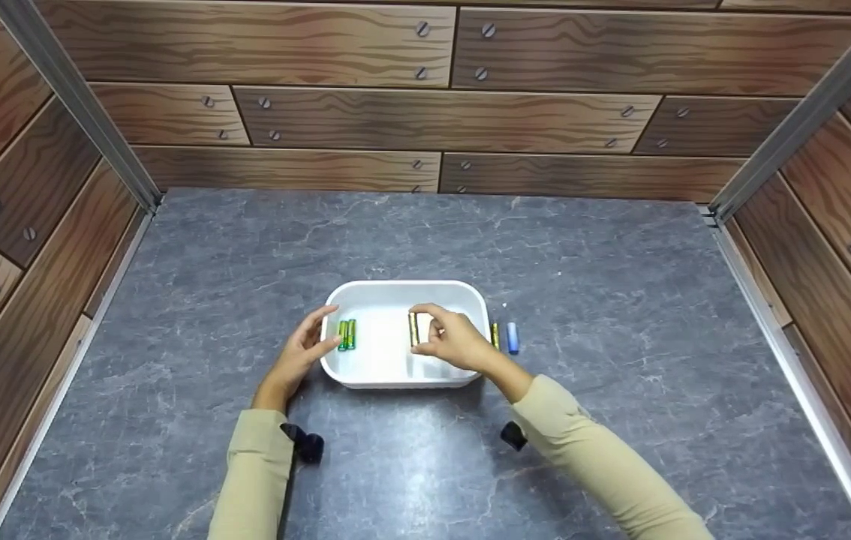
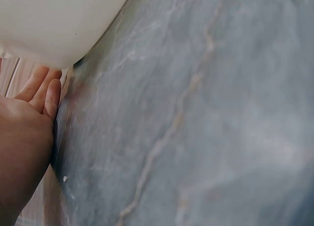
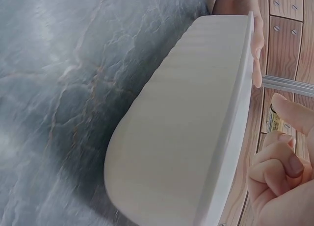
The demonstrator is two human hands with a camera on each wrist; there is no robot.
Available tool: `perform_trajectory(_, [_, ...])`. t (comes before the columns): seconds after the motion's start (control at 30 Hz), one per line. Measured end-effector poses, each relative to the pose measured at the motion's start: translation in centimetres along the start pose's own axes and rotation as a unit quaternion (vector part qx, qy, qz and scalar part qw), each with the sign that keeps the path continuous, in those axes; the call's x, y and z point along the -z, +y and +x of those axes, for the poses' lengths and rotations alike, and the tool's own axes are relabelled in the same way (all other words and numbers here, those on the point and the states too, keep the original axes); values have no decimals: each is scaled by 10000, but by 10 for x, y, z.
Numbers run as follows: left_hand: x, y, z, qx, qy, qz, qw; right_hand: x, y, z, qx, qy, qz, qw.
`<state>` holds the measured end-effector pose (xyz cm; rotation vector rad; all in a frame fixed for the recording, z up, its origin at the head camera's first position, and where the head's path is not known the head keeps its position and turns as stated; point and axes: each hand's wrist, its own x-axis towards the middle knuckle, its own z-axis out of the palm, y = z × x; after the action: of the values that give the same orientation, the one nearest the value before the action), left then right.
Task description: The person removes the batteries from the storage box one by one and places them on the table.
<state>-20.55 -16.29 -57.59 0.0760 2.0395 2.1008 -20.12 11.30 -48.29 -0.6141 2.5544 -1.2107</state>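
A white rectangular container (image 1: 380,367) sits on the grey surface. My right hand (image 1: 459,342) is over its right half and pinches a yellow-and-black battery (image 1: 414,330) lengthwise between thumb and index finger. In the right wrist view that battery (image 3: 274,119) shows only in part; the other fingers are curled. My left hand (image 1: 301,355) rests at the container's left side, with thumb and index finger reaching over the rim. The left wrist view shows its other fingers (image 2: 37,88) fairly straight beside the container's wall. Two green batteries (image 1: 347,335) lie side by side inside, near the left end.
Just right of the container, a yellow-and-dark battery (image 1: 495,336) and a blue cylinder (image 1: 513,338) lie on the marbled surface (image 1: 620,300). Wood-patterned panels (image 1: 440,120) stand at the back and both sides, with metal strips at the corners.
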Motion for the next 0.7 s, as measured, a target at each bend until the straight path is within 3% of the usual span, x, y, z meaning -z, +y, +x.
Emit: perform_trajectory(0.7, [1,0,0,1,-5,17,10000,30,21,-26,105,173,213,9996])
